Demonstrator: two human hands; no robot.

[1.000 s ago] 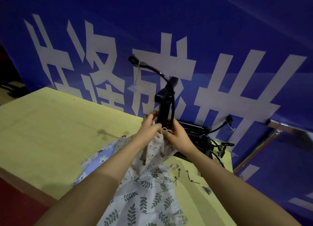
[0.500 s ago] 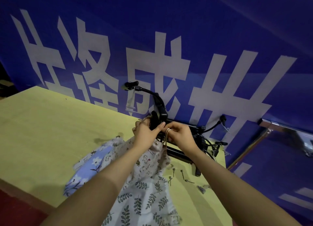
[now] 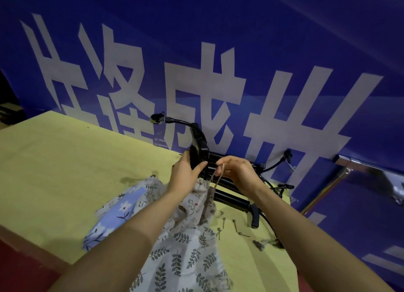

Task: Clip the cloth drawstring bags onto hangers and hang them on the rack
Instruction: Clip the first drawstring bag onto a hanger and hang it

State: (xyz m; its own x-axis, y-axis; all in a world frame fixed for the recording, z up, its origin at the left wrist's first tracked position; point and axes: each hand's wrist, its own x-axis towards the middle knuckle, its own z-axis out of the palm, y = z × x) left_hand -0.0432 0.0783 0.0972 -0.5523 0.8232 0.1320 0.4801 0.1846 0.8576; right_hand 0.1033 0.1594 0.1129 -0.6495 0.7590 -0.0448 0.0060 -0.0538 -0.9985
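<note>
My left hand [image 3: 185, 173] grips the black clip block of a black hanger [image 3: 197, 147], whose curved hook rises up and to the left. My right hand [image 3: 237, 171] pinches the tan drawstring [image 3: 216, 180] of a white cloth bag [image 3: 194, 204] with small animal prints, just right of the clip. The bag's gathered mouth hangs right below the clip between both hands. A leaf-print bag [image 3: 179, 259] and a blue floral bag [image 3: 115, 215] lie on the yellow table [image 3: 54, 171] under my forearms.
More black hangers [image 3: 231, 201] lie stacked behind my hands against the blue banner wall [image 3: 218, 51]. Small metal pins [image 3: 235, 226] are scattered on the table to the right. A chrome rack bar [image 3: 349, 167] runs at the right edge.
The hanger has tilted down and to the left and sits lower. My right hand has pulled the drawstring out to the right of the clip. My left hand keeps hold of the clip.
</note>
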